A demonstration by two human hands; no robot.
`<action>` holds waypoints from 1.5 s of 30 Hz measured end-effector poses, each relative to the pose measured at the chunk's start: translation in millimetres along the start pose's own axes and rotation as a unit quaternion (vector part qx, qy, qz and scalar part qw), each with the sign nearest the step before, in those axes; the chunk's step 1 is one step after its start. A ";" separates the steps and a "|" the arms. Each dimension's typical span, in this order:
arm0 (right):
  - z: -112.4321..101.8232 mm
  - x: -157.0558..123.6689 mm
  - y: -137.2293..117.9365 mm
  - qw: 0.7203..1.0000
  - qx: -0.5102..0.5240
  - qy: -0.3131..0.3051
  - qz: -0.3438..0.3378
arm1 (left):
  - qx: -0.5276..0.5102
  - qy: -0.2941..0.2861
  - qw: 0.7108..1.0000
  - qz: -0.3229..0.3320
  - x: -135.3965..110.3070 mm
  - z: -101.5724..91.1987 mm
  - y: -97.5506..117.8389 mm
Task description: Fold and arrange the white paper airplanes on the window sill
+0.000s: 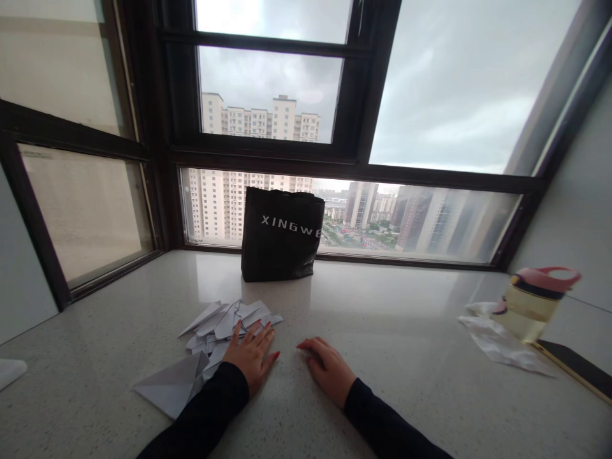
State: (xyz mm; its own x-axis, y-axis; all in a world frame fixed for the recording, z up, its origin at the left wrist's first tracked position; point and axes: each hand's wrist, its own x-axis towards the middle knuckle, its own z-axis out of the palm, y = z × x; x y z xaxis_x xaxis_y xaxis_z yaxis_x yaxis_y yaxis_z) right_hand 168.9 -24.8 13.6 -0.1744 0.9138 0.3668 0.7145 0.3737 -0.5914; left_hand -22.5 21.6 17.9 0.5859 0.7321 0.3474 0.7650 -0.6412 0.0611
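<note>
My left hand (pixel 252 357) lies with its fingers spread on the right side of a pile of folded white papers (pixel 224 325). Several pieces overlap there, some with pointed ends. A larger folded paper (pixel 169 384) lies nearer to me, partly covered by my left sleeve. On the bare windowsill counter (pixel 306 414), just right of the pile, rests my right hand (pixel 329 371). Its fingers are loosely bent and point left, with the thumb apart from the forefinger and nothing visible between them.
A black bag (pixel 282 245) with white lettering stands behind the papers, against the window. To the right are a bottle with a pink lid (pixel 530 312), crumpled white tissue (pixel 497 341) and a dark phone (pixel 576 366). Something white (pixel 10 371) sits at the left edge.
</note>
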 end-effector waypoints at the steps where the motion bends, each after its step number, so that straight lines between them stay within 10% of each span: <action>1: -0.3 -0.2 -0.3 1.000 -0.001 -0.002 -0.001 | 0.003 -0.007 1.000 -0.017 -0.5 2.2 -1.8; 8: -1.2 -0.4 -1.5 1.000 -0.010 -0.014 -0.004 | 0.024 -0.009 0.997 -0.072 -3.0 -1.9 -26.3; 16: 4.2 -2.9 0.9 0.999 -0.009 0.022 -0.037 | -0.063 0.001 0.994 0.094 -3.7 12.5 10.5; 24: 8.3 -5.3 4.8 0.989 -0.103 -0.081 -0.074 | -0.097 -0.070 0.987 0.108 -9.0 22.3 17.6; 45: 8.6 -7.3 5.2 0.986 -0.123 -0.071 -0.085 | -0.088 -0.072 0.988 0.102 -9.3 22.8 17.3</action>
State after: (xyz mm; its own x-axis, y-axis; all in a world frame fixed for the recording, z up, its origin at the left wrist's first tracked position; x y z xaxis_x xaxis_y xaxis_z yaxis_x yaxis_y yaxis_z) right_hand 168.1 -28.2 1.7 -0.3864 0.8607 0.3315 0.8065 0.4897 -0.3313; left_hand -8.6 8.9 -5.6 0.7653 0.5998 0.2336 0.5754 -0.8001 0.1694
